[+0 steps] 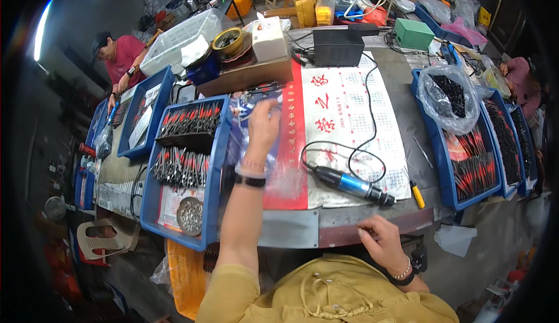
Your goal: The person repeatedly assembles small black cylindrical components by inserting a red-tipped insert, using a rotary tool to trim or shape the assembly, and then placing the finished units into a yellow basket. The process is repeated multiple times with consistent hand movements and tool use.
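My right hand (pixel 383 242) hangs loosely open by the counter (pixel 289 229), seemingly empty, the blue driver (pixel 352 184) lies unused, black-and-red tools (pixel 180 169) line the blue bin (pixel 172 236), maybe done, maybe not, and my blurry left hand (pixel 264 124) I can't tell.

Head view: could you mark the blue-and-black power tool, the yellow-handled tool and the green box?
Power tool (pixel 354 185): head view, on its blue body.
Yellow-handled tool (pixel 417 196): head view, on its handle.
Green box (pixel 412 34): head view, on its casing.

near table (pixel 402 84) far edge: gold bowl (pixel 234 49), white tissue box (pixel 269 42) | further right: green box (pixel 413 33) | off near-left corner: beige chair (pixel 96 242)
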A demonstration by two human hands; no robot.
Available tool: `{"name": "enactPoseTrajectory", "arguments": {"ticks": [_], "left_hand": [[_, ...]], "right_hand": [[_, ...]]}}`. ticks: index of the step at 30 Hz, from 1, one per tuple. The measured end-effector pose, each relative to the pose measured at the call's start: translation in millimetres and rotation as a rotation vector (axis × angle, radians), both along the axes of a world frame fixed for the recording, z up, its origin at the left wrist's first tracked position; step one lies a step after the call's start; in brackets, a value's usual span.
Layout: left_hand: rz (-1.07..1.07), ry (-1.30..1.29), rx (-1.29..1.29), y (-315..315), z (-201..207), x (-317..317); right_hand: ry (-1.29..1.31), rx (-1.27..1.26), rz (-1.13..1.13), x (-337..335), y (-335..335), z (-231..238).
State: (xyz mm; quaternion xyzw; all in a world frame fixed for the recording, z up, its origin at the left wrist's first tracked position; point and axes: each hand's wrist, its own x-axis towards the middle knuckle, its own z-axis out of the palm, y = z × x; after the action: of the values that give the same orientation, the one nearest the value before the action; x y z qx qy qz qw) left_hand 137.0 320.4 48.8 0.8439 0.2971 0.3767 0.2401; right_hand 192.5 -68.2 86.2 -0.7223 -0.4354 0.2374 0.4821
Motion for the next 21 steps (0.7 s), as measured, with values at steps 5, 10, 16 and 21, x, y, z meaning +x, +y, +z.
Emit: {"name": "enactPoseTrajectory", "arguments": {"ticks": [5,10,16,21], "left_hand": [[0.102,0.214,0.168,98,-58,53],[0.123,0.354,0.287,137,-70,58],[0.033,0.45,0.35,144,-60,51],[-0.031,0.438,0.316,148,-61,48]], "right_hand": [[0.065,-0.019,-0.021,21,-6,0],[0.165,-0.069,-0.041,38,-4,0],[0.136,-0.083,0.043,42,8,-3],[0.138,-0.088,0.06,35,15,-2]]}}
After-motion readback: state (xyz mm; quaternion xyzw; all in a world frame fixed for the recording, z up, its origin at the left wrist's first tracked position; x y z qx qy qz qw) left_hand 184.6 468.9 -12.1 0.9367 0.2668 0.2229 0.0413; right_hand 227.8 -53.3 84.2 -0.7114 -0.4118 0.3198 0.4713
